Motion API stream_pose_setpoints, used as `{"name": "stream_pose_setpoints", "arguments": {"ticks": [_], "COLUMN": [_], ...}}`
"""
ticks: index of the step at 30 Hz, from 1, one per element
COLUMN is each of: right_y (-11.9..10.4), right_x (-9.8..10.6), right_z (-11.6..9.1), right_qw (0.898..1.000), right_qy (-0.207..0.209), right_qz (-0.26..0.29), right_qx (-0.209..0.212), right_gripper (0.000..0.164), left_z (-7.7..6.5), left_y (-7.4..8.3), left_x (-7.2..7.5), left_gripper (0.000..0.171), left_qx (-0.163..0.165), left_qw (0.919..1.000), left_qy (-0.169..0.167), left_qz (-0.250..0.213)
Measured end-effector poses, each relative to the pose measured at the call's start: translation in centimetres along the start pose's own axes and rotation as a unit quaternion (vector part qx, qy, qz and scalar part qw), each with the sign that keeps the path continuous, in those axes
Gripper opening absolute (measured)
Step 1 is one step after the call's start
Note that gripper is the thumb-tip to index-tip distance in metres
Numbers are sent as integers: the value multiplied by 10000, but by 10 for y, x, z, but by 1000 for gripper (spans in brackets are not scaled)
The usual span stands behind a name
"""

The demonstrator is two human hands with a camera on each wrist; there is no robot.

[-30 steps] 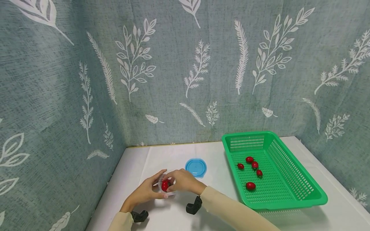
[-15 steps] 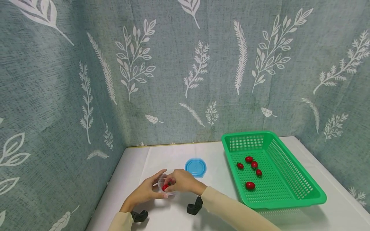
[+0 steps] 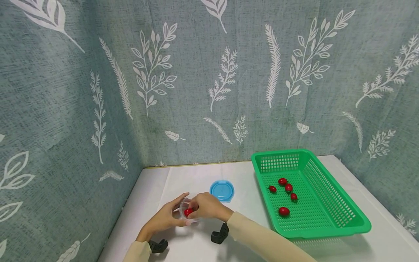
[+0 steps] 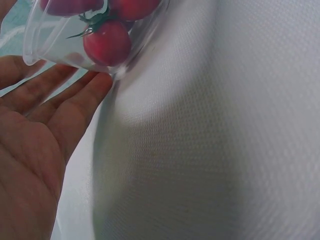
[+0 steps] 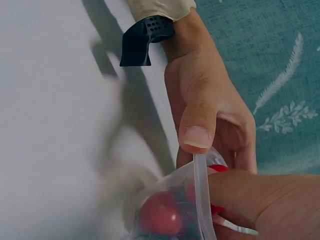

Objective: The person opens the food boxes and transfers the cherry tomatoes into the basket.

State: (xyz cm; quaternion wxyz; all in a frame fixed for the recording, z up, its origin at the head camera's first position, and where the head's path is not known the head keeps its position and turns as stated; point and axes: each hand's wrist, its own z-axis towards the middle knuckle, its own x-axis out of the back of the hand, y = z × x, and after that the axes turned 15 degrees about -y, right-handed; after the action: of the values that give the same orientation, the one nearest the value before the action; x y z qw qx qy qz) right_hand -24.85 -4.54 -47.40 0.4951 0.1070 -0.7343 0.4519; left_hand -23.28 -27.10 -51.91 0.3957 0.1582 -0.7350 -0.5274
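My clear tub [image 5: 201, 195] stands upright on the table, its round mouth facing up, so from above I see no long axis to it. The red tomato [image 3: 187, 212] at my right fingertips is partly covered by my fingers, and I can't tell which way it points; among the tomatoes [image 4: 107, 45] lower in the tub, one shows its green stem [image 4: 95, 21]. My right hand [image 3: 209, 205] reaches over the rim from the right, pinching that tomato inside the tub. My left hand [image 3: 166, 217] curves round the left side, thumb toward the near side and touching the rim, fingers spread along the wall. Just beyond, to the right, a blue lid [image 3: 222, 191] lies flat. Farther right sits a green basket [image 3: 322, 233], its long side running from far to near and slanting right, five loose tomatoes [image 3: 284, 211] lying in its left half. White cloth [image 3: 193, 245] covers the table, and grey-green fabric [image 3: 190, 83] with white leaf prints rises at the far side, left and right.
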Motion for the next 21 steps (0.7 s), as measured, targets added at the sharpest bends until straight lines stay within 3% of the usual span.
{"name": "stream_pose_setpoints", "arguments": {"ticks": [9, 21], "right_y": [2, 5], "right_x": [5, 22], "right_z": [-9, -19], "right_qw": [9984, 9971], "right_qy": [331, 477], "right_qz": [464, 594], "right_qx": [-55, -66], "right_gripper": [22, 18], "left_z": [1, 0], "left_y": [-2, 0], "left_x": [0, 1], "left_gripper": [104, 105], "left_qx": [-15, 40], "left_qw": [10000, 10000], "left_qy": [-84, -16], "left_qz": [-4, 60]}}
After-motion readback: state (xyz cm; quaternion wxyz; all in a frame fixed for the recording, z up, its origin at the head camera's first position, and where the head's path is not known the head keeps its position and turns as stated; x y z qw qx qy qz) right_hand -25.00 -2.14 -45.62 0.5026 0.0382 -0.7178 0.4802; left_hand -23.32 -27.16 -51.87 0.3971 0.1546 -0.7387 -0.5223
